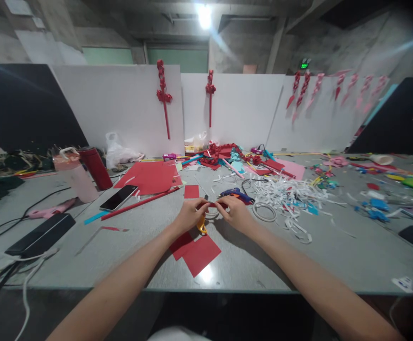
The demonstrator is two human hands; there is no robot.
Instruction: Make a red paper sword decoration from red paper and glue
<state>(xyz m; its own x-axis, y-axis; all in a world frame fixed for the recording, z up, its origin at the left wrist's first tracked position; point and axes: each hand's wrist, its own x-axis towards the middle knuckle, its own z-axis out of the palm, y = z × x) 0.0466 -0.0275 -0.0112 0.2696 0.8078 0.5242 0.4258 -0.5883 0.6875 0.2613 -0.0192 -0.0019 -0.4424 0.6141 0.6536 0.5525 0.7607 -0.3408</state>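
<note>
In the middle of the table, my left hand (191, 214) and my right hand (237, 213) face each other with fingertips pinched. Between them they hold a small piece of red paper (212, 205), which the fingers partly cover. Below my left hand lies a yellow-handled tool (202, 226), its other end hidden. A pale ring (212, 215) sits under the fingers. Just beyond my right hand rests a dark blue glue gun (235, 192). Red paper squares (202, 254) lie overlapping nearer the table's front edge, and another red square (191, 191) lies beyond my left hand.
White paper shreds (291, 194) and a second ring (264, 212) lie to the right. A phone (119, 197), red rod (139, 203), pink bottle (76, 177), red flask (95, 168) and black power strip (41, 234) occupy the left. Red paper chains (164, 97) hang on white boards behind.
</note>
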